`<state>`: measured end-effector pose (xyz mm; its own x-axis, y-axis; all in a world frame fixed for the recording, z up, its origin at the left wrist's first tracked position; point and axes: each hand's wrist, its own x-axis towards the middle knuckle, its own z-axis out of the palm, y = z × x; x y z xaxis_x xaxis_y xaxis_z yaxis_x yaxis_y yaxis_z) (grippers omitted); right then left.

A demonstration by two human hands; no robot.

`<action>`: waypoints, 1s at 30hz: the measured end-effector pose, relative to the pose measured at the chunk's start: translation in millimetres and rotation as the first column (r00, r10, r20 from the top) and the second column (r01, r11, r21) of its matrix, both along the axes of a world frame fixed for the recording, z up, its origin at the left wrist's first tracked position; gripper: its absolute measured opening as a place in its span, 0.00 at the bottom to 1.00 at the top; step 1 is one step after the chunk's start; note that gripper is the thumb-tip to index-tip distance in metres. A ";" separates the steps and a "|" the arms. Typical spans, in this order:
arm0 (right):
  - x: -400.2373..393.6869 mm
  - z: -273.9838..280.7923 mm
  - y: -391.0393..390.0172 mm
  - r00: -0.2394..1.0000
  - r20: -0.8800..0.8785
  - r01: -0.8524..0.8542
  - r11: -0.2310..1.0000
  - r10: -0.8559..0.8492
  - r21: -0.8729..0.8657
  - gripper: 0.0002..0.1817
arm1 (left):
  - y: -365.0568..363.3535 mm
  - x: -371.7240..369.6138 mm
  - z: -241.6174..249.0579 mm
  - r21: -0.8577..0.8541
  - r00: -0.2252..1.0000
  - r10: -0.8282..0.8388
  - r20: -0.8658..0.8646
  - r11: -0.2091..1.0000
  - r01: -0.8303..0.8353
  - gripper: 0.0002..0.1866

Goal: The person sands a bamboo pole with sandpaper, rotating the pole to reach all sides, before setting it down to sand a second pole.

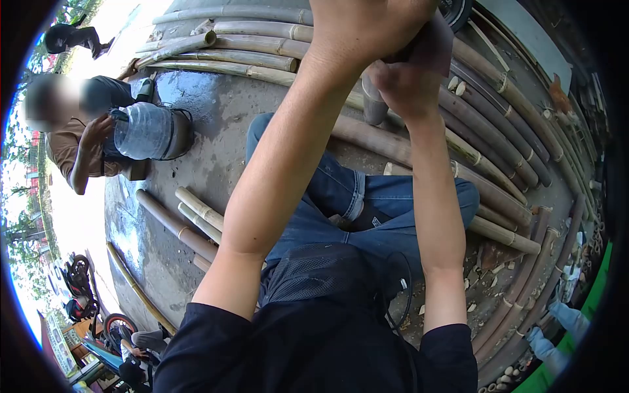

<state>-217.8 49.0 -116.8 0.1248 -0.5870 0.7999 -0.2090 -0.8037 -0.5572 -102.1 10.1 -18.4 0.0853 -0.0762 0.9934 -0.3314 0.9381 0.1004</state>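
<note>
My left hand [377,26] is raised at the top edge of the view, its back toward me. Its fingers are hidden or cut off by the frame, close against a dark brown bamboo piece [440,47]. Just below it, my right hand [409,88] is closed around the lower part of that piece, slightly blurred, with the thumb to the left. A greyish bamboo tube [375,108] stands upright just left of my right hand. Both arms reach forward over my crossed legs in blue jeans [295,226].
Long bamboo poles [485,124] lie ahead and to the right, with chips [498,281] around them. More poles [173,223] lie at left on wet concrete. Another person [78,141] sits there, a hand at a large clear plastic jug [144,131]. Motorbikes [78,285] are parked farther off.
</note>
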 end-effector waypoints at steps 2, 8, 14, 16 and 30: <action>8.2 52.7 -6.3 0.996 -0.023 0.079 0.987 -0.083 -0.138 0.24 | 5.3 1.8 6.2 -0.022 0.998 0.063 0.029 0.998 -0.062 0.33; 50.2 106.3 -39.0 0.939 0.344 0.171 0.846 0.015 -0.504 0.21 | 52.4 8.7 28.2 0.614 0.985 -0.148 -0.089 0.771 0.171 0.23; 24.9 35.5 -22.2 0.985 -0.056 0.146 0.955 -0.165 -0.258 0.32 | 45.9 5.0 22.9 0.491 0.973 -0.123 -0.193 0.847 0.205 0.25; 27.4 9.3 -17.1 0.999 0.002 0.047 0.992 -0.048 -0.118 0.32 | 50.4 2.1 21.8 0.451 0.975 -0.011 -0.222 0.885 0.113 0.28; 3.3 -100.9 19.0 0.993 0.119 -0.061 0.914 0.014 0.400 0.33 | 28.2 6.5 6.5 0.399 0.972 0.162 -0.169 0.913 -0.083 0.35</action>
<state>-214.5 68.0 -217.7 0.0771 -0.8588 0.5065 -0.1012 -0.5121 -0.8529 -95.6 38.3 -12.0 0.3066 -0.4272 0.8506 -0.3780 0.7655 0.5207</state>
